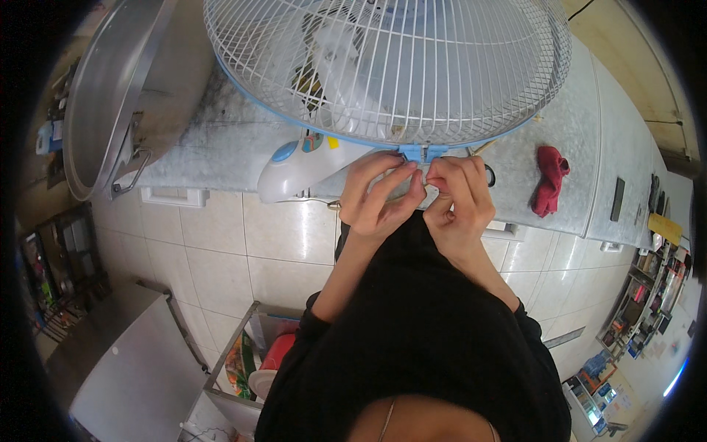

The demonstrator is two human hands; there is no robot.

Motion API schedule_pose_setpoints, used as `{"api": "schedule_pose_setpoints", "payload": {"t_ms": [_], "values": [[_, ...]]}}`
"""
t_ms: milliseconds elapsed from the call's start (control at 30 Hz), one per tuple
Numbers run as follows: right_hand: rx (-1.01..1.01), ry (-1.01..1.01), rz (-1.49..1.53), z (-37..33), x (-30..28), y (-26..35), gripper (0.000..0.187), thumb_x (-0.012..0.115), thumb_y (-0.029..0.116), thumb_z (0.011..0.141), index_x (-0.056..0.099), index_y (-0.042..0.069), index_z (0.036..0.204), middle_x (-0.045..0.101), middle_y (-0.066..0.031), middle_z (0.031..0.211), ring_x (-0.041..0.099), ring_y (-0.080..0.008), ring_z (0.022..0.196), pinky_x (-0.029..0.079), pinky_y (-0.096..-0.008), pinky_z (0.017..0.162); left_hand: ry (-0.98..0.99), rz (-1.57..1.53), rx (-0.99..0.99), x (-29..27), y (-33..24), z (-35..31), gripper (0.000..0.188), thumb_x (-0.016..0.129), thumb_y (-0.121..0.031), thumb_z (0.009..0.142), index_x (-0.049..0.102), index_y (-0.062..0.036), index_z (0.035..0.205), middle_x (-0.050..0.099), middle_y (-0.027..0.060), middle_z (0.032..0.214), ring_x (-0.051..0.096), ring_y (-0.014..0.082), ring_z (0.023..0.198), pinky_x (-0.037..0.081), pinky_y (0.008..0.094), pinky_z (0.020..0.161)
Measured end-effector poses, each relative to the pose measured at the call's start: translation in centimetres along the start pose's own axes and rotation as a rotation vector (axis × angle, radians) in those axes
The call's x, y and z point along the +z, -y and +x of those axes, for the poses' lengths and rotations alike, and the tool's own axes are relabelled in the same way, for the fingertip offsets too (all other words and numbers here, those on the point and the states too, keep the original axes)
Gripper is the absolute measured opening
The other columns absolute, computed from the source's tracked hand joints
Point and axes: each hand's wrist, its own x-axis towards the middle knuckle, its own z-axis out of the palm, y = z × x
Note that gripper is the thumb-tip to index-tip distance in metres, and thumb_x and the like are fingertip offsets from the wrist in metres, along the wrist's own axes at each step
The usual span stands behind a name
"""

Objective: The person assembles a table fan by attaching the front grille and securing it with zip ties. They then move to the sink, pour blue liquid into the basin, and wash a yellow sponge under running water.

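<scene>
A fan head with a white wire cage [471,81] and a light blue rim lies on the grey metal table in front of me. At the rim's near edge sits a blue clasp [414,152]. My left hand [377,197] has its fingers bent, with the fingertips at the clasp's left side. Close by, my right hand [462,205] pinches just below the clasp's right side; whatever is between those fingertips is too small to make out. Left of my hands, the fan's white base [294,175] with a blue button reaches the table edge.
A large metal pot [177,81] stands on the table at the left. To the right lie a crumpled red cloth [549,180] and a dark flat bar [617,199]. Below the table, a bin [254,331] holds a red item. Shelves with small goods [648,287] stand at the far right.
</scene>
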Motion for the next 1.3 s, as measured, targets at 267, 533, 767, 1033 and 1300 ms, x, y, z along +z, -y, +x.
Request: {"api": "schedule_pose_setpoints", "payload": {"t_ms": [267, 533, 767, 1033, 1300], "values": [[0.008, 0.013, 0.044, 0.4, -0.4, 0.1, 0.026, 0.056, -0.012, 0.06, 0.057, 0.0, 0.082, 0.056, -0.0101, 0.079, 0.051, -0.0273, 0.068, 0.043, -0.0322, 0.058, -0.012, -0.064, -0.209, -0.1, -1.3, -0.1, 0.03, 0.073, 0.006, 0.065, 0.061, -0.0014, 0.091, 0.06, 0.0092, 0.087, 0.06, 0.0222, 0.078, 0.05, 0.0294, 0.07], [-0.079, 0.237, -0.013, 3.0, -4.4, -0.6, 0.021, 0.069, -0.002, 0.068, 0.063, 0.005, 0.087, 0.058, -0.0059, 0.08, 0.052, -0.0202, 0.069, 0.042, -0.0286, 0.059, -0.09, -1.187, -1.329, -0.8, -4.2, -0.6, 0.015, 0.059, -0.005, 0.087, 0.057, 0.0016, 0.1, 0.061, 0.0068, 0.094, 0.058, 0.0129, 0.088, 0.044, 0.025, 0.083], [-0.397, 0.404, -0.177, 4.8, -4.0, -2.0, 0.025, 0.075, 0.009, 0.061, 0.066, 0.008, 0.084, 0.057, -0.0036, 0.08, 0.051, -0.0181, 0.072, 0.038, -0.0287, 0.057, -0.03, -1.198, -1.309, -0.3, -4.4, -0.4, 0.017, 0.057, -0.011, 0.09, 0.058, 0.0021, 0.1, 0.061, 0.0056, 0.094, 0.057, 0.0119, 0.089, 0.044, 0.0264, 0.088], [-0.872, 0.414, -0.492, 6.6, -4.9, -1.0, 0.029, 0.072, 0.032, 0.058, 0.071, 0.029, 0.087, 0.059, 0.0138, 0.087, 0.05, -0.0105, 0.085, 0.033, -0.0286, 0.072, -0.013, -1.485, -1.492, -1.0, -4.4, -0.2, 0.02, 0.051, -0.005, 0.092, 0.051, 0.0004, 0.111, 0.054, 0.0062, 0.111, 0.052, 0.0118, 0.106, 0.038, 0.0259, 0.101], [-1.269, 0.692, -0.276, 12.0, -3.7, -1.6, 0.022, 0.07, 0.039, 0.057, 0.069, 0.028, 0.076, 0.056, 0.0179, 0.095, 0.048, -0.0102, 0.097, 0.026, -0.0412, 0.085, -0.227, -1.467, -1.612, -0.1, -6.2, 0.4, 0.018, 0.052, -0.001, 0.089, 0.053, -0.0015, 0.107, 0.054, 0.0031, 0.101, 0.05, 0.0094, 0.101, 0.035, 0.0226, 0.098]]}}
